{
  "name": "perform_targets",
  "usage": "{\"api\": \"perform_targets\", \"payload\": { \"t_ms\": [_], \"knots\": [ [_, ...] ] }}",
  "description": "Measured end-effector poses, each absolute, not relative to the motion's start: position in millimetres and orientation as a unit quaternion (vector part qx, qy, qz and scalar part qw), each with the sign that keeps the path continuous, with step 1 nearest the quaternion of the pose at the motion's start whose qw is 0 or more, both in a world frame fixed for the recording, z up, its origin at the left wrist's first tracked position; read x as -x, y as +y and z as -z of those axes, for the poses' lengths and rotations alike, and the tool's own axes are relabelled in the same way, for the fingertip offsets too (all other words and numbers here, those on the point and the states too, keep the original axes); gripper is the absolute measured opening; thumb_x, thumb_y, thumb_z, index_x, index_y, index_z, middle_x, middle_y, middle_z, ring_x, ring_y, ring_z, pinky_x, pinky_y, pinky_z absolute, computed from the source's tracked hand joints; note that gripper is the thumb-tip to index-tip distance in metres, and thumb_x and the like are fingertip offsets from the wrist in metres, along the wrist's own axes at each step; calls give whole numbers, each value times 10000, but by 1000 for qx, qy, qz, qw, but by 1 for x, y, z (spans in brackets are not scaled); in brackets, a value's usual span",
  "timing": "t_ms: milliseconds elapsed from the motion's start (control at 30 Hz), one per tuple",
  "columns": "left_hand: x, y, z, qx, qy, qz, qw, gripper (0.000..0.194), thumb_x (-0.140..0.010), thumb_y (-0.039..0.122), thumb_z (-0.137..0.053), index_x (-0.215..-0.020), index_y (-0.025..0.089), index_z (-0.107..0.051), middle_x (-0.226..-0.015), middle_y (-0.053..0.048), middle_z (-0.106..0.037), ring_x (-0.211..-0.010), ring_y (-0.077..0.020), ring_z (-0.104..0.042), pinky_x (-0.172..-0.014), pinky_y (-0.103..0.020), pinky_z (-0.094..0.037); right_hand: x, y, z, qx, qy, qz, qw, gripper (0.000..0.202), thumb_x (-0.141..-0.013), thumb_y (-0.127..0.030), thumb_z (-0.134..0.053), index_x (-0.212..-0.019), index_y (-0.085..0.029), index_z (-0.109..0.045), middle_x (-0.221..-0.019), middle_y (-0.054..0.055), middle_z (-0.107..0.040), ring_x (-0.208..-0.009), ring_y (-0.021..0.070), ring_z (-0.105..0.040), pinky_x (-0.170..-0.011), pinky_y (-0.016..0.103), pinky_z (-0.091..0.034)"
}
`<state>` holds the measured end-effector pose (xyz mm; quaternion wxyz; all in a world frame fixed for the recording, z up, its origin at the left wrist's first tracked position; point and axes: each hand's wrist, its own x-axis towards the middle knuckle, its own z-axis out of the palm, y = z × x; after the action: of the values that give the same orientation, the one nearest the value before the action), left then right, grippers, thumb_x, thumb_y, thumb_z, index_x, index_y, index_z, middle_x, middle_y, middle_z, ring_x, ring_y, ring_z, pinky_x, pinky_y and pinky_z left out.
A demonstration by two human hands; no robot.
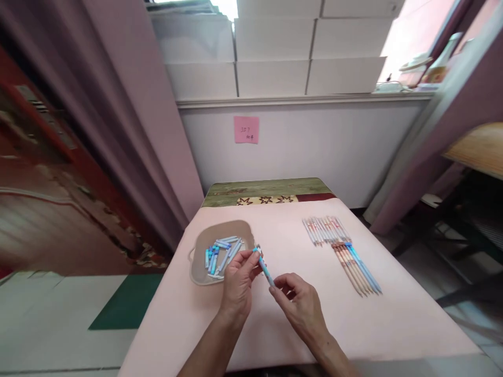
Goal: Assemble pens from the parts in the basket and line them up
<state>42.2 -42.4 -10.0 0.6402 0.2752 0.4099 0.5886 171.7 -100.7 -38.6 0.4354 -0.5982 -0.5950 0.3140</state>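
Observation:
Over the middle of the table I hold a light blue and teal pen [265,269] at a slant. My left hand [240,277] pinches its upper end between thumb and fingers. At the lower end, the thumb and fingertips of my right hand [296,301] close on it. Just left of my left hand stands a shallow beige bin [200,241] with several blue, teal and lilac pen parts [222,254] in it. Some small dark and white pieces [259,250] show behind my left fingers, partly hidden; their kind is unclear.
On the right of the pink-covered table [275,225] lies a row of pale pens [326,230]. Below it are beige pens [351,269] and blue pens [364,269], side by side. White boxes [273,78] line the ledge behind, above a pink note [246,130].

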Motion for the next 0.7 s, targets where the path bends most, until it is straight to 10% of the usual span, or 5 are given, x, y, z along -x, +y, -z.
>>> {"api": "perform_targets", "payload": {
  "t_ms": [200, 700],
  "knots": [
    [-56, -52, 16, -392, 421, -492, 653, 436, -686, 316, -767, -1067, 168, -617, -1014, -74, -672, -816, -156, -632, -781, -314, -510, -218, -111, 51, 645, -571, -205, 465, 151, -842, -339, -572, -829, -214, -657, -722, 4, -645, -636, 143, -590, -586, 228, -445],
    [-41, -79, 88, -435, 483, -320, 689, 418, -562, 439, -803, -803, 140, -636, -614, -11, -608, -535, -115, -510, -481, -236, -414, -398, -117, 76, 891, -405, -9, 207, 305, -825, -472, -493, -925, -286, -713, -917, 23, -722, -803, 231, -648, -585, 284, -381]
  ]
}}
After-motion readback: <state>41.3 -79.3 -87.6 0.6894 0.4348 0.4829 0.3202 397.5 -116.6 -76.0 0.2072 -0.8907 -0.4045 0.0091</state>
